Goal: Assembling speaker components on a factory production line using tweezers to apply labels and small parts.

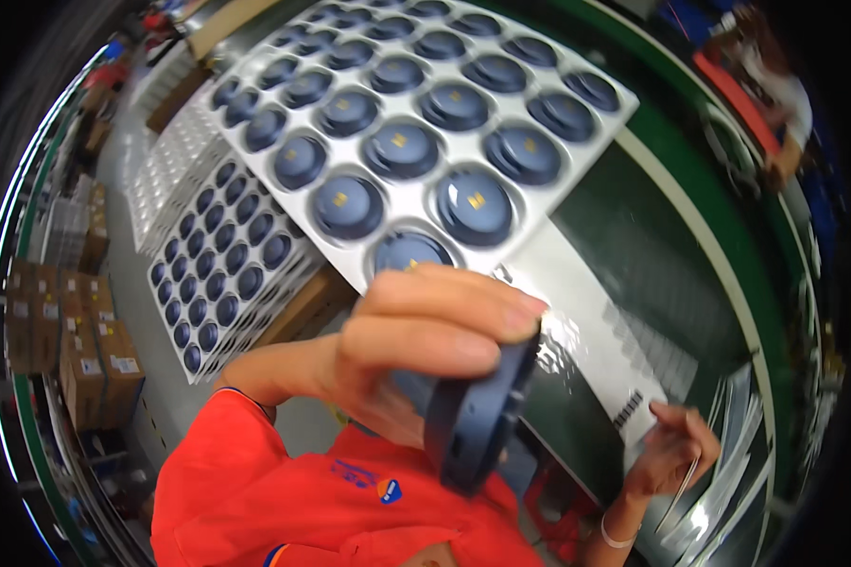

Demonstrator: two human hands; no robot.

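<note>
My left hand [425,326] is closed on a dark blue headphone ear cup [473,416], held on edge close to the camera. Just beyond it lies a white moulded tray [539,213] with rows of similar round blue ear cups [476,203], each bearing a small gold mark. Down at the right, my right hand [673,454] has its fingers pinched round a thin, pale tool [679,496] that looks like tweezers. Near those fingers, a white sheet [577,283] with a shiny clear film and a row of small dark marks lies on the dark green bench.
Lower at the left stands a stack of trays [241,255] filled with ear cups, with pale trays [175,170] behind. Brown cartons [99,354] are piled at the far left. Clear plastic pieces [728,454] lie at the right. Another person [766,85] sits across the line.
</note>
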